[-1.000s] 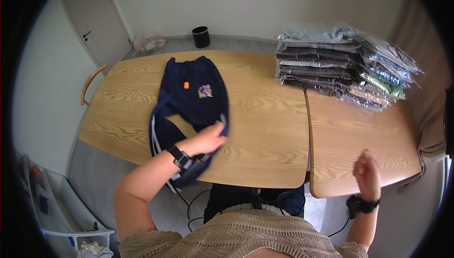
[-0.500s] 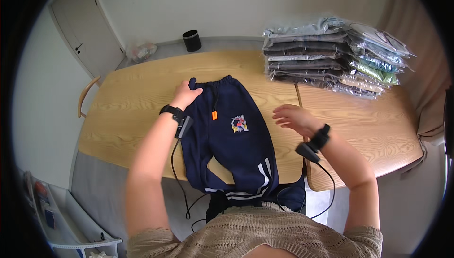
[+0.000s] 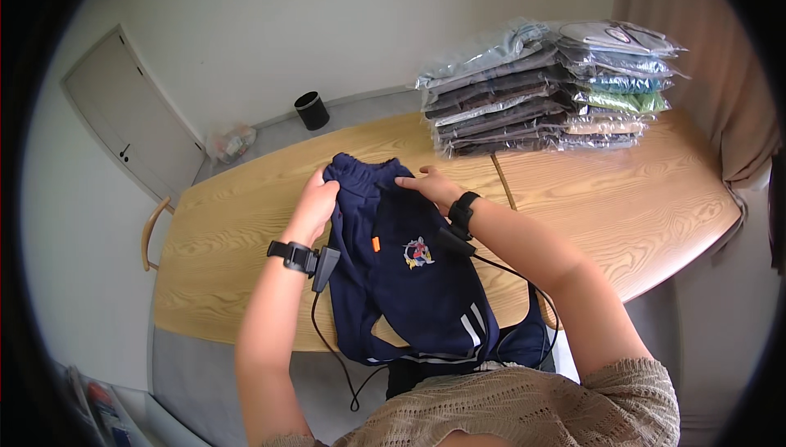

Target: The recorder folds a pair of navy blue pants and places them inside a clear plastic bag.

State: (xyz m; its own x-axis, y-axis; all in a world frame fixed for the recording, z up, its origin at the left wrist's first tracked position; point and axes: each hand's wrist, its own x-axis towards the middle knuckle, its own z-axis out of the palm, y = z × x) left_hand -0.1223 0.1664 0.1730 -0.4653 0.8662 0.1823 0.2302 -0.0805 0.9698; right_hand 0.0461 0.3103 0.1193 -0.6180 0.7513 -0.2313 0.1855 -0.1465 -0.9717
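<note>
A pair of navy sweatpants [image 3: 434, 291] lies on the wooden table, waistband away from me and leg ends at the near edge. An orange-tipped drawstring [image 3: 376, 244], a colourful embroidered patch [image 3: 417, 252] and white stripes [image 3: 472, 324] mark the front. My left hand [image 3: 318, 201] is closed on the left side of the gathered waistband [image 3: 364, 171]. At the waistband's right side, my right hand [image 3: 432, 188] pinches the cloth, thumb on top; the other fingers are partly hidden. Each wrist wears a black strap with a cabled device.
Tall stacks of clear-bagged folded clothes [image 3: 548, 91] stand at the back right of the table [image 3: 237, 259]. Beyond the far edge are a black bin [image 3: 311, 111] and a plastic bag [image 3: 233, 144]. A chair back [image 3: 151, 234] touches the left side; cables hang from my wrists.
My right hand has moved left from beside the sweatpants and taken hold of the waistband. My left hand keeps its hold. The waistband is now lifted and bunched, and the view has shifted.
</note>
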